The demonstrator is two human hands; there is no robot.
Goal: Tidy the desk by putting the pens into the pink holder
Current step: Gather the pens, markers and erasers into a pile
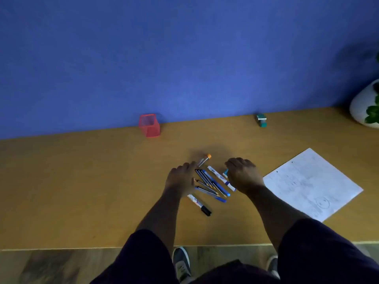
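Hands flank a heap of pens on the desk (82, 181). The left hand (180, 178) lies flat on the left side of the heap, fingers stretched toward the far side and holding nothing. The right hand (243, 175) sits on the right side with its fingers curled down over a small teal-capped thing (225, 173); whether it actually grips it cannot be told.

Between them lies the pile of pens (209, 184), roughly eight slim pens and pencils lying close together and crossing one another; the exact count is unclear. Two thicker white markers show: one with blue bands (220, 178) just beside the right hand, and one with a black cap (200, 204) at the near end of the heap, partly under the left wrist. Both carry printing too blurred to read. One orange-capped pen (204, 159) lies at the far end, just beside the left fingertips.

Farther off, one pink holder (149, 125) stands upright against the blue wall (184, 58), far and left of the hands, well apart from the pens. One teal sharpener-like block (261, 120) sits far right. One sheet of paper (311, 184), with faint unreadable marks and a drawn circle, lies right of the right hand. One white plant pot (361, 105) stands at the far right edge.
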